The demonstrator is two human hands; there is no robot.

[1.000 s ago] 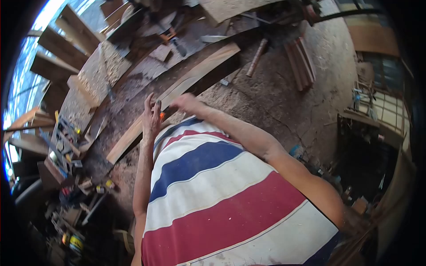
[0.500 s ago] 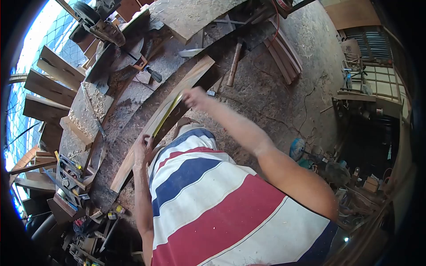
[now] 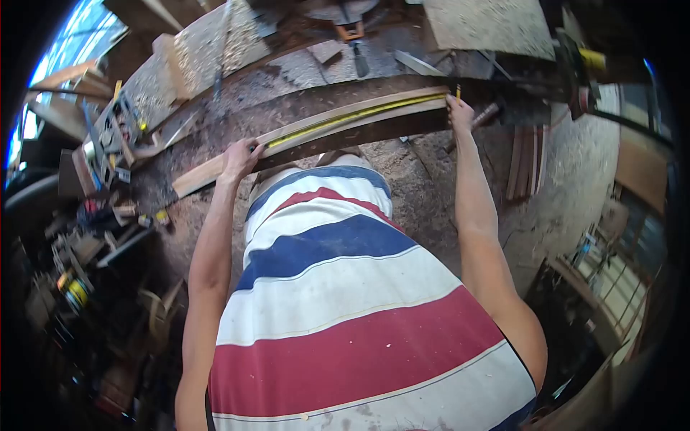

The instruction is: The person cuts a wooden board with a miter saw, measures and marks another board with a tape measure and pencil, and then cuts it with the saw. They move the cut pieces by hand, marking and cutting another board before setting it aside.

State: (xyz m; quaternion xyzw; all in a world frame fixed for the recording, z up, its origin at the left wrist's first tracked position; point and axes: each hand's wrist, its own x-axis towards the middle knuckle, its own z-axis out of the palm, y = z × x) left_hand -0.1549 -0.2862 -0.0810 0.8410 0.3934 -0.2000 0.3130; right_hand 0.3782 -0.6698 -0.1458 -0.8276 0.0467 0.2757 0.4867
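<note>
A long wooden board point(image 3: 198, 176) lies along the near edge of the workbench. A yellow measuring tape point(image 3: 352, 115) stretches along it between my hands. My left hand point(image 3: 241, 156) is closed at the tape's left end, resting on the board, with a small dark part between the fingers. At the board's right end my right hand point(image 3: 460, 111) pinches the other end of the tape; a thin yellow pencil-like stick point(image 3: 458, 92) stands up by its fingertips.
Behind the board lies a chisel-like tool point(image 3: 360, 63) on the bench. Sawdust-covered boards point(image 3: 489, 27) are at the back. Tools and a metal frame point(image 3: 118, 136) crowd the left. Stacked wood strips point(image 3: 527, 161) stand at the right, near a hammer point(image 3: 485, 115).
The view has turned, so the board now runs more nearly across it. My right hand has moved away from my left, and a longer stretch of tape shows between them.
</note>
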